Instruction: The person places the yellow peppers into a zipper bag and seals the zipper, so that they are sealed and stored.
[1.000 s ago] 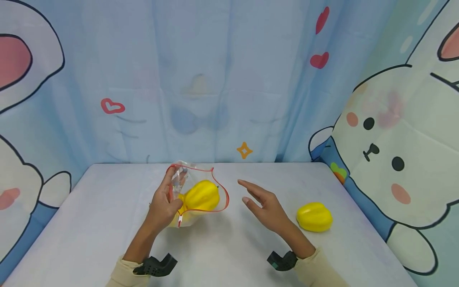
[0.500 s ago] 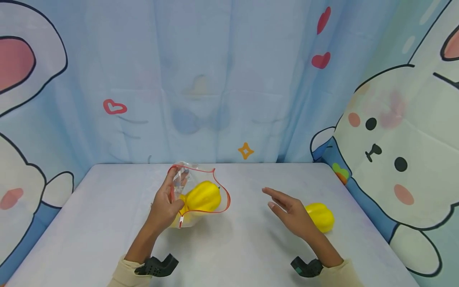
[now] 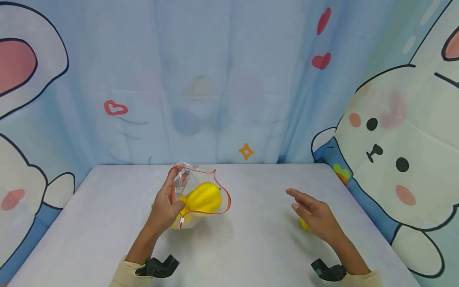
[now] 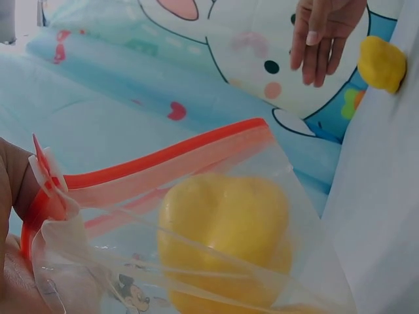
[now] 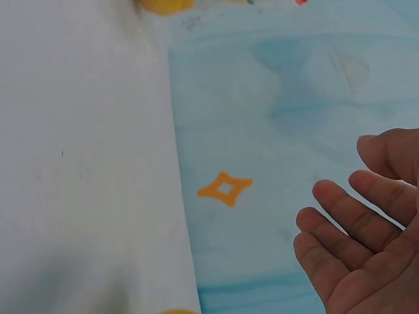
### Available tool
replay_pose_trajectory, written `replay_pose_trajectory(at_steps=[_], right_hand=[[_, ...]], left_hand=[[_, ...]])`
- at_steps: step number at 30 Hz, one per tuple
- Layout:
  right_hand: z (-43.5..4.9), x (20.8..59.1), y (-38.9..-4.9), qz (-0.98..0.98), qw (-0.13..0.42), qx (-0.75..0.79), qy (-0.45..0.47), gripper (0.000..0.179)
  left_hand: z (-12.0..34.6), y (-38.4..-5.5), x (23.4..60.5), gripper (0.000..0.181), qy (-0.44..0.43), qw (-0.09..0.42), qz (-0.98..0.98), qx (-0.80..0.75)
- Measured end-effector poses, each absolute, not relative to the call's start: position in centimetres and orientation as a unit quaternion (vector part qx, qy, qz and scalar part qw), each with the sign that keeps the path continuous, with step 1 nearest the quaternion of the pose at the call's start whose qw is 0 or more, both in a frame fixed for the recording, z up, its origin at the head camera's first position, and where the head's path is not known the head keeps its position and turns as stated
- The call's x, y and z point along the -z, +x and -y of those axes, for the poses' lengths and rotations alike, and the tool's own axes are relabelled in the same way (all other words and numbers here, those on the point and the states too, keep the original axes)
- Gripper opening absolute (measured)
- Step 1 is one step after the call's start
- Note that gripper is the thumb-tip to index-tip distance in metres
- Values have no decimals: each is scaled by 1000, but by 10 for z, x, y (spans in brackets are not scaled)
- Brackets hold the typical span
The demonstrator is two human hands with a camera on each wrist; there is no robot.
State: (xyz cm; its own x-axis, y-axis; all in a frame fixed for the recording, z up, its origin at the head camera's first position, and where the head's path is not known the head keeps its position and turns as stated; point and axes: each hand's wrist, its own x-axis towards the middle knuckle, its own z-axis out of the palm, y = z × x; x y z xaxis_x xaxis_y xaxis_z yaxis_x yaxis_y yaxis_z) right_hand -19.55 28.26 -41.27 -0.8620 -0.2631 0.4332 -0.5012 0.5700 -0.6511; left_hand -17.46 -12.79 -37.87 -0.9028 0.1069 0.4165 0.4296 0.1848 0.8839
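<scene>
My left hand (image 3: 163, 209) grips the side of a clear zip bag (image 4: 163, 154) with a red-edged mouth, thumb outside. The bag's mouth gapes toward the right, and inside lies a yellow bell pepper (image 3: 205, 198), seen through the plastic in the left wrist view. More yellow shows deeper in the bag, but I cannot tell whether it is another pepper. On the right, my right hand (image 3: 317, 219) hovers with fingers extended and holds nothing. It mostly covers a loose yellow bell pepper (image 3: 305, 225) in the head view; the left wrist view shows that pepper (image 4: 382, 64) on the table.
A white table (image 3: 251, 247) stretches beneath both hands. Behind it hangs a light blue curtain (image 3: 229, 79) printed with hearts and cartoon rabbits. Black camera mounts (image 3: 157, 266) sit on both wrists.
My right hand has moved right, away from the bag, and now overlaps the loose bell pepper in the head view. The left hand and bag have stayed nearly still.
</scene>
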Motion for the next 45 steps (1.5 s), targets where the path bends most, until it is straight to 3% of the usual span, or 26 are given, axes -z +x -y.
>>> replay_pose_trajectory(at_steps=[22, 33, 38, 45], right_hand=[[-359, 428, -191, 892, 165, -393, 154, 50], [-378, 442, -197, 904, 140, -389, 108, 55], [-387, 450, -201, 915, 109, -380, 77, 59], [-398, 462, -206, 909, -12, -416, 13, 74]], left_hand=[[127, -176, 382, 86, -178, 116, 749, 628], [127, -176, 382, 86, -185, 118, 753, 620], [127, -176, 382, 86, -188, 115, 749, 625], [127, -177, 382, 86, -187, 115, 750, 624]])
